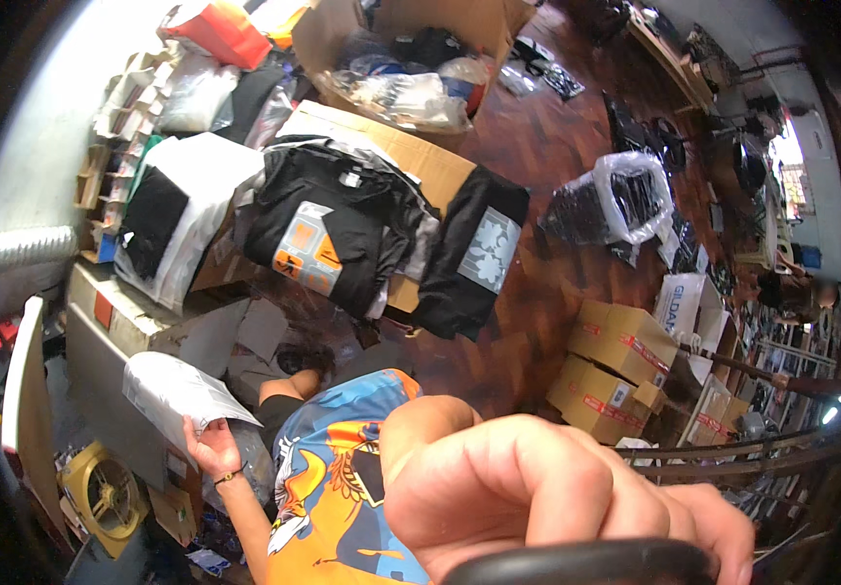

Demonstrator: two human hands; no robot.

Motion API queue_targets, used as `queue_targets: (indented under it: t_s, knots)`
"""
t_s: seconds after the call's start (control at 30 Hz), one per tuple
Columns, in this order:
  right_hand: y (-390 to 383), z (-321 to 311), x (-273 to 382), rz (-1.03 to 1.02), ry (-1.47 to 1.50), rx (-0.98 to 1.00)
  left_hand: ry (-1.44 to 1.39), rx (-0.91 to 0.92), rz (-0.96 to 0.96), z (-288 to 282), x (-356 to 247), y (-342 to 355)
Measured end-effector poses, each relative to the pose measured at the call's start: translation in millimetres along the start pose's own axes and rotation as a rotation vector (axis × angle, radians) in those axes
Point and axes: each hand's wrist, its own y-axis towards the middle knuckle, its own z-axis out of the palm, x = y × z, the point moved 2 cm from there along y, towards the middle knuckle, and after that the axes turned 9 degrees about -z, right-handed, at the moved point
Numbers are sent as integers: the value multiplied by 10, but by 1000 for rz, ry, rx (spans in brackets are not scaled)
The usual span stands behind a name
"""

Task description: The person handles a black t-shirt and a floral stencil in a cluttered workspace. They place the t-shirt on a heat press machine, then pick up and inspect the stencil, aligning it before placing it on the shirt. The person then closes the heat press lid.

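Observation:
Low on the left, my left hand pinches the lower edge of a whitish, shiny plastic sheet; whether it is a bag I cannot tell. My right hand looms large at the bottom, very close, its fingers curled by a dark rounded object that the frame cuts off. Beyond my lap, a black T-shirt with an orange and grey print is spread over a cardboard box. Beside it lies a folded black garment with a pale grey print.
An open carton of plastic-wrapped items stands at the back. Clear plastic with dark contents lies on the wooden floor. Taped cartons are stacked at right. A yellow fan sits at lower left. Another person is far right.

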Motion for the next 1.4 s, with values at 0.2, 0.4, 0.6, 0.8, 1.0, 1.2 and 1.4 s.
queue_targets:
  t_s: [0.2,0.4,0.6,0.8,1.0,1.2,1.4]
  knots:
    - [-78,-1040,-196,57,-176,-103,139,117,-121,212,356,-94]
    - [-1681,-3417,-423,961,-795,-298,274,117,-292,939,660,-367]
    - [-3375,-3996,600,1529,-1346,-10,400,93,-337,1141,814,-459]
    - [-3722,-4046,750,1380,-1657,327,477,27,-190,1033,821,-429]
    - [-3110,-4101,-38,900,-1742,399,558,-38,-53,984,627,-387]
    - [-2888,-4284,-607,750,-1851,317,532,-94,-16,919,527,-477]
    - [-3418,-4327,-542,1354,-1829,519,531,-71,-30,678,556,-472]
